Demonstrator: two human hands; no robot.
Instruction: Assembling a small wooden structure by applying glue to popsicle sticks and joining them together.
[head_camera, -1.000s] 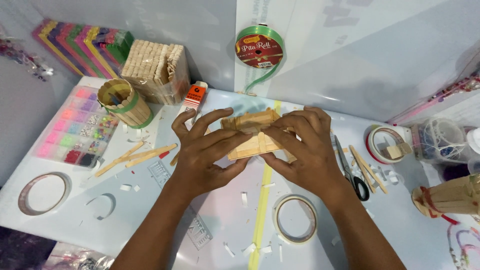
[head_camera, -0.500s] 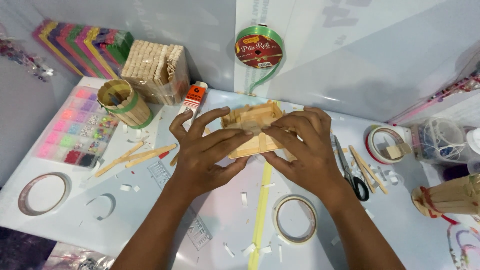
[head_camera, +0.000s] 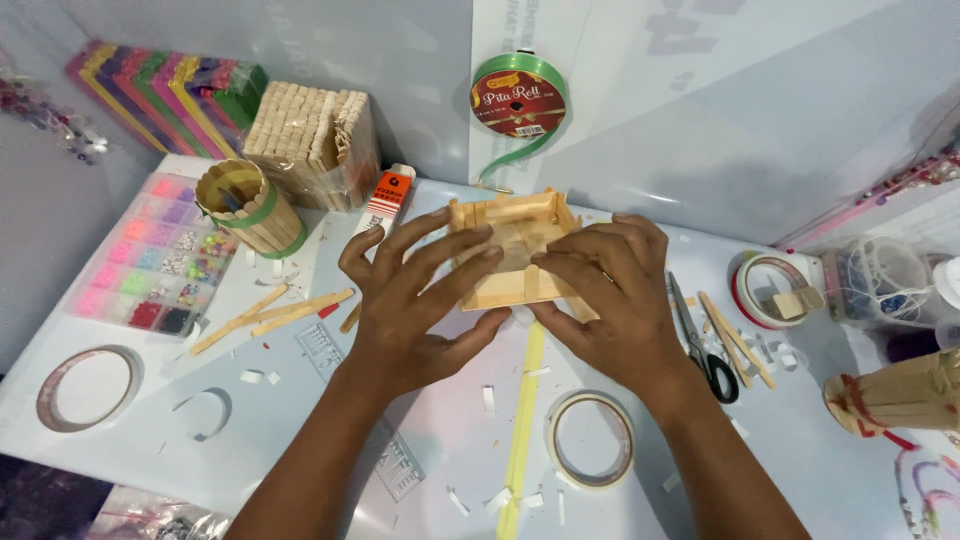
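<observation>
Resting under both hands' grip (fingertips): stick tray (head_camera: 515, 250)

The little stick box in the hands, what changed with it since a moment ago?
The stick box was turned: earlier it sat tilted under the fingers, now it lies flatter with its open side up, so the inside shows. Both the left hand and the right hand kept hold of it, fingers spread over its front edge. The scissors, the tape roll and the bead tray stayed put.

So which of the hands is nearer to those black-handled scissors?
The right hand: the scissors lie just beside it. The left hand sits across the wooden stick box, farther off.
</observation>
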